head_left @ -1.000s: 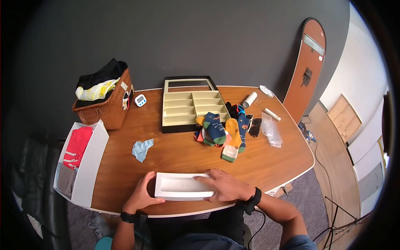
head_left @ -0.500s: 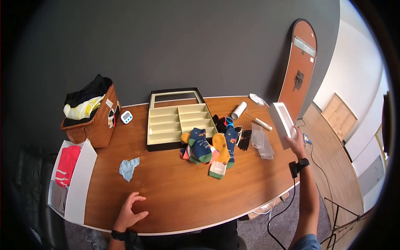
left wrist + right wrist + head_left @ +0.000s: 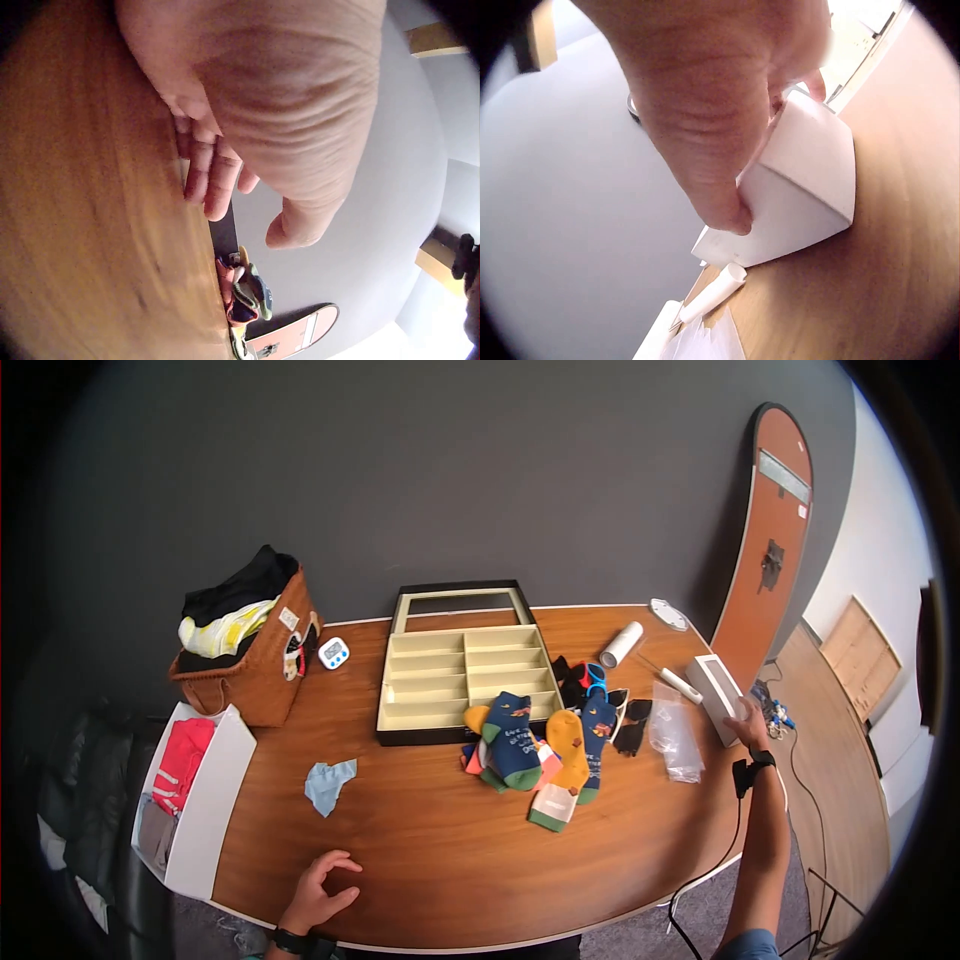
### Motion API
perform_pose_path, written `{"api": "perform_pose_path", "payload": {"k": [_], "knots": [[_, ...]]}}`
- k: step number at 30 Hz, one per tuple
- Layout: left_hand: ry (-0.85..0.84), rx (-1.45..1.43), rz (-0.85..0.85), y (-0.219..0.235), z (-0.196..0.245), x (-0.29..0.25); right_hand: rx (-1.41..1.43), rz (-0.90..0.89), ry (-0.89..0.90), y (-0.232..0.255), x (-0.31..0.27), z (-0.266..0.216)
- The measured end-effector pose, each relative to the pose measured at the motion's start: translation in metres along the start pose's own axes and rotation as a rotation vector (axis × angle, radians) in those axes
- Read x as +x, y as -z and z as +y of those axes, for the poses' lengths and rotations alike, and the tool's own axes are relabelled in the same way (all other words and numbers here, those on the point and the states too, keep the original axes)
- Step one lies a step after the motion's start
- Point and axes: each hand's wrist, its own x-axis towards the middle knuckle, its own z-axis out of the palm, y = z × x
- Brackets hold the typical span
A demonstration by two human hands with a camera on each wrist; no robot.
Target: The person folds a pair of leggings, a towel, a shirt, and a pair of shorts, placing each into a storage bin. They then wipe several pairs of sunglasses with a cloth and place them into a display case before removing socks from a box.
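My right hand (image 3: 748, 724) grips a long white box (image 3: 708, 692) at the right edge of the table. In the right wrist view, the thumb lies along one side of the white box (image 3: 799, 214), and its lower edge is right at the wood. My left hand (image 3: 318, 895) hovers by the front edge with loosely bent fingers and nothing in it. A crumpled light blue cloth (image 3: 328, 786) lies beyond that hand. A clear plastic bag (image 3: 676, 735) and a white tube (image 3: 680, 685) lie just left of the box.
A black-framed, cream compartment case (image 3: 425, 660) lies in the middle back. Patterned socks (image 3: 515, 745), sunglasses (image 3: 632, 726) and a white cylinder (image 3: 621, 644) are right of it. On the left are a brown basket (image 3: 255, 690) of clothes, a white bin (image 3: 215, 810) and a timer (image 3: 333, 653).
My right hand has carried the white box from the table's front middle, through the air, down to the right edge. The left hand has let go of it and stays near the front.
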Motion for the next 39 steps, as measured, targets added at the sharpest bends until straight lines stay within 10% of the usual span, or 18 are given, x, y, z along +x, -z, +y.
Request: {"api": "perform_pose_path", "payload": {"k": [6,8,16,26,31,33,39], "knots": [[-0.063,0.094,-0.010,0.002,0.005,0.002,0.009,0.172,0.280,-0.009,-0.023,-0.081],[-0.075,0.085,-0.016,0.003,0.010,0.003,0.582,-0.184,0.225,-0.020,-0.056,-0.150],[-0.110,0.009,-0.025,0.005,0.003,-0.001,0.244,-0.448,0.727,-0.080,-0.206,-0.369],[-0.117,-0.090,-0.024,0.008,0.000,-0.003,0.737,-0.486,0.707,-0.080,-0.234,-0.411],[-0.153,-0.079,-0.011,0.008,-0.004,-0.002,0.650,-0.439,0.689,-0.073,-0.214,-0.374],[-0.125,-0.120,-0.014,0.008,-0.004,-0.003,0.504,-0.548,0.332,-0.056,-0.212,-0.365],[-0.149,-0.109,-0.027,0.009,-0.003,-0.002,-0.011,-0.327,0.397,-0.072,-0.212,-0.317]]}}
